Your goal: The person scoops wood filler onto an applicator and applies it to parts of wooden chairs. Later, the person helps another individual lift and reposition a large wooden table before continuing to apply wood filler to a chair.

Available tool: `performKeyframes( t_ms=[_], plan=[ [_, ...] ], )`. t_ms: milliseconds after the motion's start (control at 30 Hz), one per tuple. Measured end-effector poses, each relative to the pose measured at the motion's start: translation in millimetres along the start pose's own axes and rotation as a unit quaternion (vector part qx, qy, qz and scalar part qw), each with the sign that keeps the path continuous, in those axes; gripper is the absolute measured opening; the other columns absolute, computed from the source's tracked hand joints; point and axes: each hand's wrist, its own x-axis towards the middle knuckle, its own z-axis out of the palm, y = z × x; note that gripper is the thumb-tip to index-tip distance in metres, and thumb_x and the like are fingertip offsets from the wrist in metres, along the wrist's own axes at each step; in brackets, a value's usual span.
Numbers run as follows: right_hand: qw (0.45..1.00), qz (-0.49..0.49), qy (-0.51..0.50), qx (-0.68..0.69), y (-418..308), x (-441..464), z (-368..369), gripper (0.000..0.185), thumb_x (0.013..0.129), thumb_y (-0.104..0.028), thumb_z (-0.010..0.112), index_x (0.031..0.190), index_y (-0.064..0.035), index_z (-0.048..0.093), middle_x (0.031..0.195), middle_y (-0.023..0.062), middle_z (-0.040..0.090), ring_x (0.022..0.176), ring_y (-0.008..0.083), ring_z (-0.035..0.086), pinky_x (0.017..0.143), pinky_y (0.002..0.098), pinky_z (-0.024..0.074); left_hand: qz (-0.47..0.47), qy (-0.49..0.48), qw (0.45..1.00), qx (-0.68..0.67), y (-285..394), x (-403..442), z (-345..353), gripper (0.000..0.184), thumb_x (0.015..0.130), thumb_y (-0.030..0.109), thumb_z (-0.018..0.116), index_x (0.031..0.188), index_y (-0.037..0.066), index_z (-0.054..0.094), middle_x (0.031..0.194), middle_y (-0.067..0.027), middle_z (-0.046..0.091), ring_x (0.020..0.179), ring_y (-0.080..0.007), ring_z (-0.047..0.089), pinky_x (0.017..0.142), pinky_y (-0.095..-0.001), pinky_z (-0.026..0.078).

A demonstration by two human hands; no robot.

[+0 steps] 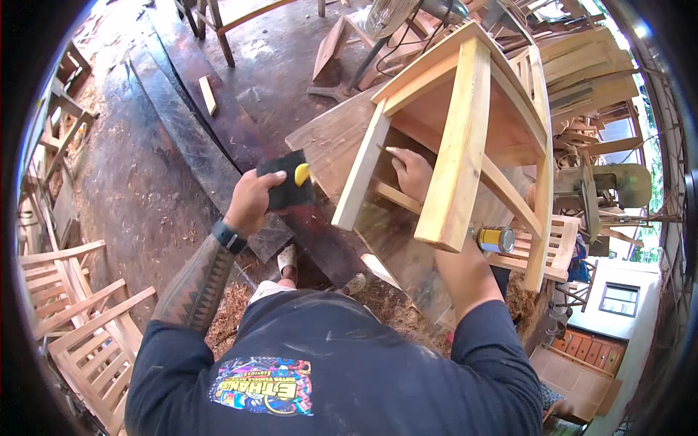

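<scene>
Wooden chair: tipped over (429,120) on the workbench (323,138), legs pointing back at the person. One pale leg (363,167) ends right over the bench's left edge from up here. Can't tell which part it's resting on.
Left hand: (251,195) out past that left edge, thumb and fingers gripping a dark square plate (286,200) with a blob of yellow paste (302,174) on it.
Right hand: (416,176) in among the legs, fingers pinched on a slim stick (393,150), tip right by the pale leg. Touching or not, can't tell.
Chair progress: legs, rails and seat are joined up, so I'd call the build done. Wood looks bare, and with paste left on the plate I'd guess the spot work isn't finished.
In the way: the thick near leg (458,152) blocks part of the right arm.
Can: yellow-labelled can (496,240) just beside the right forearm.
Floor: shavings (231,314), long dark planks (193,160), a pale offcut (208,96); slatted chairs (98,341) off to the left.
</scene>
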Motion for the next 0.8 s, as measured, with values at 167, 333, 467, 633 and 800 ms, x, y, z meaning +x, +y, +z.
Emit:
performKeyframes(
  t_ms=[167,333,467,633,800],
  plan=[
    [0.985,-0.042,0.011,-0.167,39.5,16.7,55.3,0.036,0.096,-0.009,0.054,0.129,0.0022,0.058,0.111,0.0216,0.065,0.102,0.0405,0.064,0.091,0.0489,0.0526,-0.019,0.021,0.999,0.029,-24.0,-16.2,-31.5,0.028,0.094,0.018,0.064,0.115,-0.001,0.068,0.096,-0.0101,0.074,0.077,-0.0216,0.074,0.057,-0.0375,0.062],
    [0.947,-0.048,-0.024,-0.316,10.1,-0.3,75.2,0.041,0.094,-0.012,0.049,0.130,0.0075,0.054,0.109,0.0182,0.061,0.095,0.0340,0.063,0.083,0.0413,0.0564,-0.053,0.044,0.997,0.022,-43.7,-22.7,-43.7,0.029,0.095,0.017,0.064,0.115,-0.004,0.066,0.095,-0.0108,0.073,0.076,-0.0216,0.074,0.059,-0.0367,0.064],
    [0.924,-0.036,-0.129,-0.358,-14.8,-7.1,54.4,0.033,0.093,-0.014,0.051,0.120,0.0014,0.062,0.103,0.0148,0.063,0.093,0.0325,0.065,0.078,0.0409,0.0577,-0.043,0.007,0.998,0.034,-46.1,-17.2,-42.4,0.028,0.096,0.018,0.063,0.114,-0.004,0.066,0.095,-0.0099,0.073,0.076,-0.0200,0.074,0.059,-0.0353,0.063],
    [0.946,0.066,-0.106,-0.299,-8.7,22.5,15.9,0.026,0.095,-0.015,0.051,0.111,-0.0045,0.068,0.097,0.0170,0.068,0.095,0.0402,0.066,0.082,0.0531,0.0552,-0.038,-0.018,0.999,0.000,-47.2,-4.5,-37.1,0.027,0.096,0.017,0.064,0.113,-0.003,0.066,0.094,-0.0089,0.073,0.074,-0.0187,0.073,0.057,-0.0325,0.060],
    [0.993,-0.007,-0.051,-0.104,31.5,49.0,38.1,0.025,0.095,-0.015,0.054,0.111,-0.0057,0.070,0.111,0.0192,0.069,0.101,0.0411,0.065,0.088,0.0510,0.0534,-0.051,-0.023,0.998,0.023,-52.8,4.8,-35.5,0.028,0.096,0.017,0.064,0.115,-0.003,0.066,0.095,-0.0086,0.073,0.075,-0.0186,0.072,0.058,-0.0329,0.060]
  ],
)
